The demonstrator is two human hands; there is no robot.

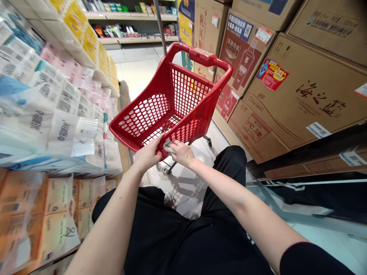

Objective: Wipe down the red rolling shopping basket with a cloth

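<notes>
A red plastic shopping cart with a lattice basket stands in front of me, its handle on the far side. My left hand grips the near wall of the basket, fingers over the rim and thumb on the outer face. Just to its right, my right hand pinches a crumpled grey cloth against the outside of the same wall. The basket holds nothing that I can see. Part of the wall is hidden behind both hands.
Stacked cardboard cartons line the right side. Wrapped tissue packs are piled on the left, with orange packs below. Shelves of small goods stand at the back. My knees flank the tiled floor below the cart.
</notes>
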